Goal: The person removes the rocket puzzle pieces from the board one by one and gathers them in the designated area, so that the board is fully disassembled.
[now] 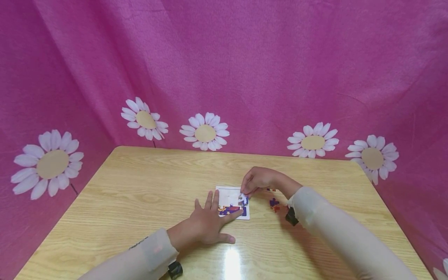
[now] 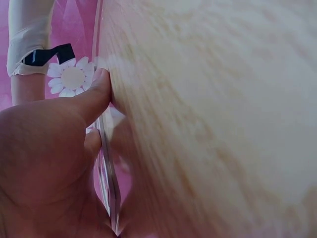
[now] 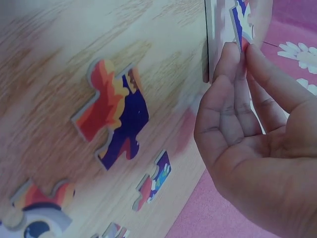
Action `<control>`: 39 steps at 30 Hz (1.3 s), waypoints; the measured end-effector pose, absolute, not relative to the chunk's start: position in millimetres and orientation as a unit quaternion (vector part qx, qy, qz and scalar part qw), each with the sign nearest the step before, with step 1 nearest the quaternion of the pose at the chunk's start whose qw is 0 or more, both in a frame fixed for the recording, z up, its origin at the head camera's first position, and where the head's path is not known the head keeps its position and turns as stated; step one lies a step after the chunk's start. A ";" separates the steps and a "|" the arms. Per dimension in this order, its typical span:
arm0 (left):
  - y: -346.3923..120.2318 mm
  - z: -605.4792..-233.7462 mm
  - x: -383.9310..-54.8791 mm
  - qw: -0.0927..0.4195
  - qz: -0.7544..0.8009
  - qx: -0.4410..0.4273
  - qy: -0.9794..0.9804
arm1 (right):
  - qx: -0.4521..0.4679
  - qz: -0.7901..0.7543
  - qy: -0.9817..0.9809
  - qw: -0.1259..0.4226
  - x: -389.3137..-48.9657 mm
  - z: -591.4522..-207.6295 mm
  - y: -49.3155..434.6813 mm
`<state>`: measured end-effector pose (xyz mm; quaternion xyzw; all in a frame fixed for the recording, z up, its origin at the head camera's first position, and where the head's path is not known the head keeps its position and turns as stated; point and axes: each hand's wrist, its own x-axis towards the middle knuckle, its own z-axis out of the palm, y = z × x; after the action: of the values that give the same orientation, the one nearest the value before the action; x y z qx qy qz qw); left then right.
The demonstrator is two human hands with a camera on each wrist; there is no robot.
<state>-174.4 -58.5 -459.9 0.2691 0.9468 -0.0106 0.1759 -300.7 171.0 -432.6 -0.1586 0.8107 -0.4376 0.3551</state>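
Note:
A small white-bordered puzzle board (image 1: pixel 246 216) lies on the table, its near part filled with purple, red and yellow pieces and its far left part pale. My left hand (image 1: pixel 207 223) is spread flat, fingertips resting on the board's left and near parts, thumb on the tabletop. Over the board's right side, my right hand (image 1: pixel 257 181) pinches a jigsaw piece (image 3: pixel 241 22) between thumb and fingers. In the right wrist view that piece shows blue, white and red, held tilted beside the board's edge. In the left wrist view my fingers partly hide the board (image 2: pixel 110 183).
Loose jigsaw pieces lie right of the board: an orange and purple one (image 3: pixel 121 111), a smaller red and blue one (image 3: pixel 152 181), and a grey and orange one (image 3: pixel 42 210). The wooden table (image 1: pixel 147 179) meets a pink flowered curtain (image 1: pixel 245 77) at its back and sides.

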 end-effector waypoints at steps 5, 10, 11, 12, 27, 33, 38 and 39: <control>-58.0 -459.4 -173.9 0.176 -0.013 0.268 0.947 | -0.156 -0.436 0.810 0.360 -300.8 -430.7 175.6; -57.4 -459.0 -173.9 0.180 -0.012 0.266 0.947 | -0.155 -0.434 0.812 0.357 -300.6 -431.7 183.4; -57.4 -459.0 -173.9 0.180 -0.012 0.265 0.947 | -0.154 -0.434 0.813 0.356 -300.5 -431.7 185.1; -57.3 -459.0 -173.9 0.181 -0.012 0.265 0.947 | -0.158 -0.432 0.814 0.354 -300.2 -431.9 186.9; -56.6 -457.3 -171.5 0.175 -0.013 0.263 0.949 | -0.151 -0.442 0.809 0.359 -296.1 -432.3 216.5; -56.5 -457.9 -171.7 0.172 -0.012 0.264 0.949 | -0.161 -0.439 0.811 0.351 -292.1 -429.7 232.8; -56.8 -458.3 -171.7 0.168 -0.013 0.267 0.949 | -0.151 -0.445 0.811 0.350 -288.2 -428.8 244.9; -56.9 -458.4 -171.8 0.167 -0.012 0.267 0.949 | -0.148 -0.446 0.810 0.350 -287.5 -428.6 247.2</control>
<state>-171.8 -56.9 -458.4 0.2671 0.9490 -0.0123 0.1669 -287.5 247.2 -428.6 -0.1481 0.8103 -0.4462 0.3500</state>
